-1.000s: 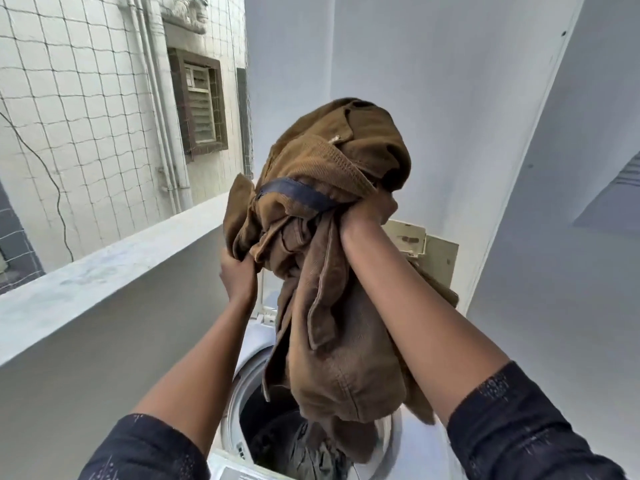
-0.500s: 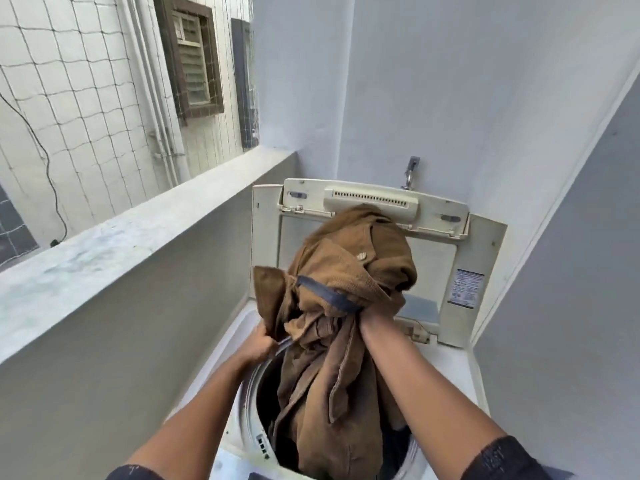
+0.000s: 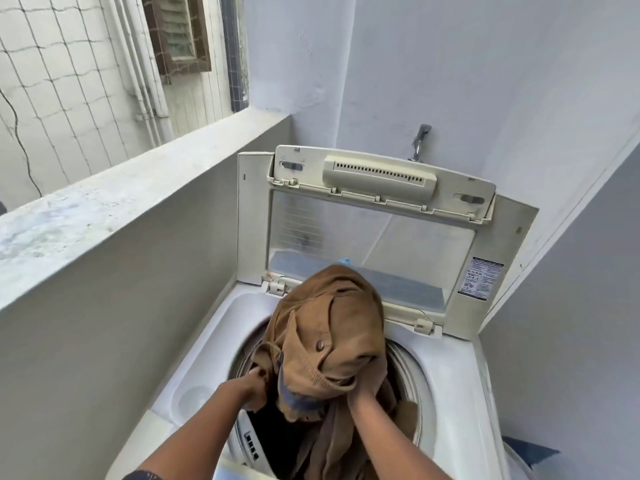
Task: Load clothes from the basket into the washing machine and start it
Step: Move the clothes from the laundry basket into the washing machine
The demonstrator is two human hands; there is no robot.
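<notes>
Over the drum mouth of the white top-loading washing machine (image 3: 211, 348) we find one bundled brown garment (image 3: 332, 334) of ribbed cloth, bearing a round metal button and a dark blue band. Its upper mass stands above the opening; its lower folds hang into the drum towards 6 o'clock.

Left hand (image 3: 254, 379): at 9 o'clock of the drum rim, fingers curled into a fold of the garment and gripping it. Right hand (image 3: 360, 393): at 5 o'clock of the bundle, closed on the cloth from beneath, which drapes over it; we cannot see the fingertips. Both forearms are bare, and a dark sleeve edge shows at the left elbow.

The drum interior reads dark, and we cannot tell its contents.

At 12 o'clock of the drum, the cream plastic lid (image 3: 377, 174) with a clear window stands raised. A printed label (image 3: 479, 276) sits on the lid frame at its 3 o'clock side. A metal tap (image 3: 420, 142) projects from the pale wall just above the lid. A grey concrete ledge (image 3: 104, 202) runs along the machine at 9 o'clock. A blue object (image 3: 530, 453) lies beside the machine at 4 o'clock, cut off by the frame edge, and we cannot identify it.
</notes>
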